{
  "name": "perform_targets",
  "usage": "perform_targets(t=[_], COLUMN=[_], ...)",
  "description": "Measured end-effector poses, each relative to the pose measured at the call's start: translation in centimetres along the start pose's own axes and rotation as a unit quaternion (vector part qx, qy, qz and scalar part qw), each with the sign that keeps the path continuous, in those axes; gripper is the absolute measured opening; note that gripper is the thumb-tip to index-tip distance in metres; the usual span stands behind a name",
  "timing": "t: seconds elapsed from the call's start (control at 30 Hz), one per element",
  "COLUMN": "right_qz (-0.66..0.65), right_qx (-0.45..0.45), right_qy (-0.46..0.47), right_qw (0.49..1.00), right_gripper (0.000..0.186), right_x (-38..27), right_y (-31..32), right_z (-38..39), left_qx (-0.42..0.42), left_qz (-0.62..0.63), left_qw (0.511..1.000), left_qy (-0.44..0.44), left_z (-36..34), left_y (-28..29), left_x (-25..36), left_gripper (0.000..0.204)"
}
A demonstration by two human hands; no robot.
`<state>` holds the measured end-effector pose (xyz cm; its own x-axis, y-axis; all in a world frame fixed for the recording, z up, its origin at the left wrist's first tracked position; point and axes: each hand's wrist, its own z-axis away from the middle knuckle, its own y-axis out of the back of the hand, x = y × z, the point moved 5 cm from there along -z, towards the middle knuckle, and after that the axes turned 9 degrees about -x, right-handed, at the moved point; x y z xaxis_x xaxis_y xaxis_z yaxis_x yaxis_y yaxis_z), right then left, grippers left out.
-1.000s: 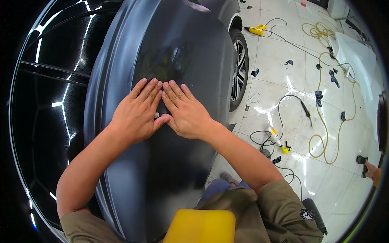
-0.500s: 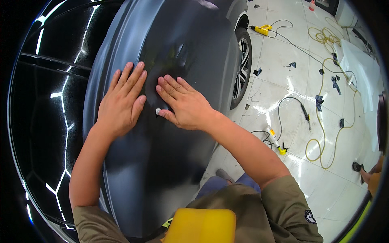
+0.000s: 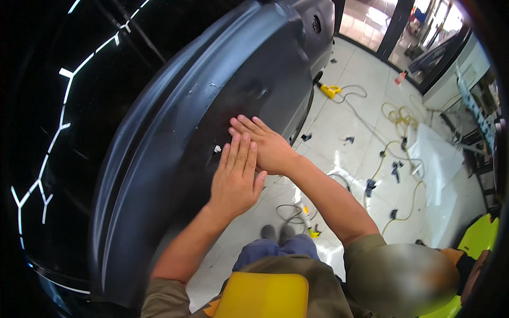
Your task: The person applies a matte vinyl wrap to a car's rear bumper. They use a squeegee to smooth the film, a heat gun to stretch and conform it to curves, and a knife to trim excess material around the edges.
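My left hand lies with fingers stretched out and close together on the satin dark grey car side panel. It partly overlaps my right hand, whose fingers also lie flat on the panel and point up and to the left. Neither hand grips anything. Just left of my left fingertips, a small white piece sits on the panel. Above my hands the surface shows small wrinkles, and it looks like a film covering. My right thumb is hidden behind my left hand.
Left of the panel is the glossy black car roof and glass. On the tiled floor lie a yellow heat gun, a yellow hose, dark scraps and a white sheet. Another person is at the lower right.
My left hand has moved right, from apart on the panel to partly over my right hand. My right hand stays flat. The view has shifted, and another person appears at the lower right.
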<state>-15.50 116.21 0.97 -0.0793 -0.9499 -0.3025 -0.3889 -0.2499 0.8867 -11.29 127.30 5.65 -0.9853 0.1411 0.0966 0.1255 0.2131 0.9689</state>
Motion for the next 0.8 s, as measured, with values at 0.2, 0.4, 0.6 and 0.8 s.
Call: perform_targets(t=[0.2, 0.4, 0.6, 0.8], right_qz=[0.220, 0.341, 0.340, 0.336], right_qx=[-0.035, -0.153, -0.133, -0.153], right_qy=[0.147, 0.286, 0.377, 0.534], right_qw=[0.964, 0.882, 0.851, 0.761], right_gripper=[0.048, 0.070, 0.068, 0.063], right_x=[2.7, 7.2, 7.3, 7.8], right_y=[7.2, 5.8, 6.9, 9.6], right_z=[-1.4, -4.4, -5.0, -5.7], left_qx=[0.069, 0.118, 0.192, 0.291], left_qz=[-0.009, -0.039, -0.072, -0.055], left_qw=[0.983, 0.939, 0.875, 0.783], left_qy=[0.168, 0.320, 0.439, 0.547], left_z=[-4.2, -7.9, -9.0, -12.1], left_y=[-4.4, -7.7, -8.1, -9.0], left_x=[0.7, -0.6, 0.5, 1.8], left_gripper=[0.075, 0.081, 0.071, 0.070])
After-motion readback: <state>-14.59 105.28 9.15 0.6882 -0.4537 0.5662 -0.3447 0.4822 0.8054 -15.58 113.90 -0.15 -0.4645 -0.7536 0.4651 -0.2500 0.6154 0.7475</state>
